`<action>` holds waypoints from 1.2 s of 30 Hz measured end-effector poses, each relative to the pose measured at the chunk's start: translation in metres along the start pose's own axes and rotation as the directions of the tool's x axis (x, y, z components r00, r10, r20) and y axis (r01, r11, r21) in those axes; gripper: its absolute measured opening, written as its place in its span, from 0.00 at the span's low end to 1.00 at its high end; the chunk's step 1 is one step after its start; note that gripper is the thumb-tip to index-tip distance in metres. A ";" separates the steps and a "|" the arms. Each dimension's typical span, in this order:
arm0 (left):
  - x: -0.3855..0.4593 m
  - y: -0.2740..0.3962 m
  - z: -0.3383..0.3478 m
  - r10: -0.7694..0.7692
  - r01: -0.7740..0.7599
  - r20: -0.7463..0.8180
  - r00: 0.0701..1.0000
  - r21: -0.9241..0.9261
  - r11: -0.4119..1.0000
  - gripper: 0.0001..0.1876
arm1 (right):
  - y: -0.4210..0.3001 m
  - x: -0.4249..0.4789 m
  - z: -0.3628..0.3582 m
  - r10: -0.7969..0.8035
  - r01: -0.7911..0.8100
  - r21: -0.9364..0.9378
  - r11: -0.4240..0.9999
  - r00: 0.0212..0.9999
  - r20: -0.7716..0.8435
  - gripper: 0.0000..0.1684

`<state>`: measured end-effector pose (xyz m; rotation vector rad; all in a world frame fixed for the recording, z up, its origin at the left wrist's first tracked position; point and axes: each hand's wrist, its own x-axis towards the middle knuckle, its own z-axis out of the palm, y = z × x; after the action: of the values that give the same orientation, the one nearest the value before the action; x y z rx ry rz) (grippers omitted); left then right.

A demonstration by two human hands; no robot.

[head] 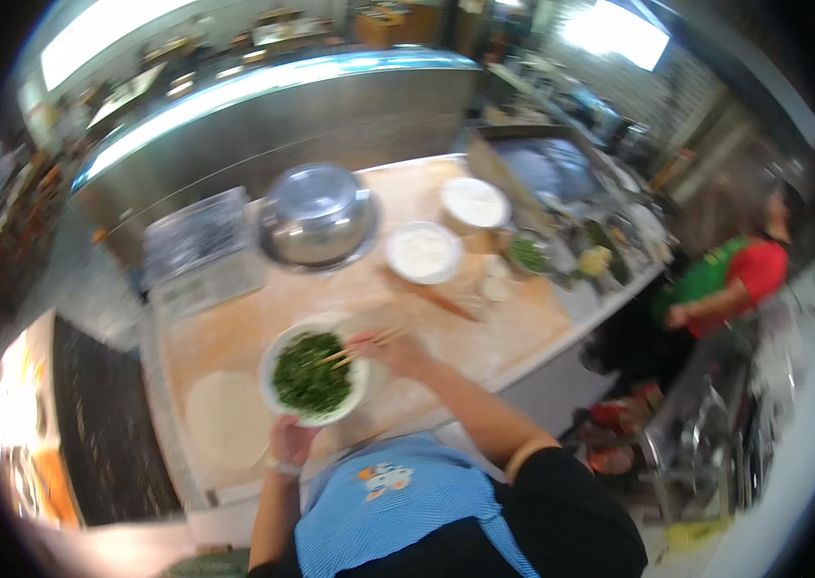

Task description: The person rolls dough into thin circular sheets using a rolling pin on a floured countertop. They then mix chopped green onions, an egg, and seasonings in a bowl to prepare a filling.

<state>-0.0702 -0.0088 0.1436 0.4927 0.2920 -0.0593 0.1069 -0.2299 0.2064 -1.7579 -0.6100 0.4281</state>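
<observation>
My left hand [293,441] grips the near rim of a white bowl [270,394]. Chopped green leaves [312,383] fill most of that bowl. In my right hand [391,352] is a pair of wooden chopsticks [337,355], their tips among the greens. To the left of the bowl a flat, round sheet of pale dough [225,426] lies on the floured worktop [292,296]. Beyond my right hand rests a brown wooden rolling pin [443,299].
An upturned metal bowl [317,217] stands at the back, beside a scale [209,287]. Two white bowls [423,252] of white contents and a container of chopped greens [527,255] sit further right. A person in a green apron [707,278] stands at the right.
</observation>
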 end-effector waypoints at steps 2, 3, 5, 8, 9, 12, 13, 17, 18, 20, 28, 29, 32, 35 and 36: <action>0.007 -0.008 -0.021 -0.003 0.001 -0.044 0.999 -0.031 1.000 0.29 | 0.022 -0.007 -0.015 -0.014 0.009 -0.042 0.999 0.994 -0.112 0.16; 0.007 -0.009 -0.027 0.010 -0.011 -0.069 0.998 -0.022 1.000 0.27 | 0.011 -0.011 -0.019 -0.036 0.048 0.089 0.995 0.991 -0.132 0.15; 0.008 -0.009 -0.031 0.001 -0.002 -0.009 1.000 -0.115 0.993 0.25 | -0.016 -0.013 -0.020 -0.130 0.127 -0.032 0.991 0.973 -0.191 0.11; 0.004 -0.003 -0.019 -0.025 0.025 -0.004 1.000 -0.063 0.998 0.25 | -0.011 -0.010 0.011 -0.102 0.119 0.066 0.991 0.970 -0.220 0.10; 0.002 -0.003 -0.012 -0.037 0.037 -0.006 0.999 -0.051 0.998 0.25 | -0.014 -0.011 0.016 -0.087 0.111 0.099 0.989 0.973 -0.214 0.09; -0.006 0.001 -0.007 -0.003 0.003 -0.015 1.000 -0.044 0.999 0.27 | -0.031 -0.017 0.022 -0.123 0.126 0.161 0.979 0.992 -0.030 0.10; -0.007 0.000 -0.007 0.002 -0.003 -0.021 1.000 -0.044 0.999 0.27 | -0.038 -0.020 0.019 -0.130 0.124 0.134 0.983 0.991 0.032 0.10; -0.008 0.001 -0.003 0.023 -0.025 -0.042 0.999 -0.054 0.998 0.27 | -0.052 -0.029 -0.008 -0.001 -0.016 0.116 0.993 0.989 0.145 0.11; -0.007 0.001 0.000 0.023 -0.026 -0.041 0.999 -0.058 0.998 0.27 | -0.049 -0.030 -0.008 0.025 -0.052 0.172 0.984 0.987 0.156 0.11; -0.002 -0.001 0.000 0.007 -0.008 -0.022 1.000 -0.064 0.998 0.27 | -0.033 -0.028 -0.002 0.073 -0.123 0.281 0.952 0.980 0.183 0.12; -0.005 -0.005 -0.006 0.034 -0.035 -0.035 0.999 -0.050 0.998 0.25 | -0.039 -0.017 -0.014 -0.037 0.045 0.082 0.996 0.995 -0.097 0.10; -0.007 -0.005 -0.009 0.044 -0.046 -0.036 0.998 -0.055 0.997 0.25 | -0.046 -0.018 -0.015 -0.060 0.069 0.068 0.995 0.990 -0.128 0.10; -0.007 0.000 0.003 0.054 -0.053 0.004 0.999 -0.036 0.998 0.26 | -0.040 -0.018 -0.011 -0.165 0.165 -0.025 0.986 0.950 -0.266 0.10; -0.003 0.000 0.009 0.031 -0.030 0.021 0.999 -0.034 0.999 0.26 | -0.010 -0.010 0.015 -0.160 0.171 0.024 0.985 0.956 -0.247 0.10; -0.003 -0.004 0.005 0.018 -0.018 0.010 1.000 -0.048 0.999 0.26 | -0.014 -0.011 0.019 -0.150 0.163 0.063 0.985 0.973 -0.176 0.10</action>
<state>-0.0721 -0.0146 0.1475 0.4472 0.2778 -0.0373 0.0848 -0.2187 0.2144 -1.6397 -0.5965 0.1862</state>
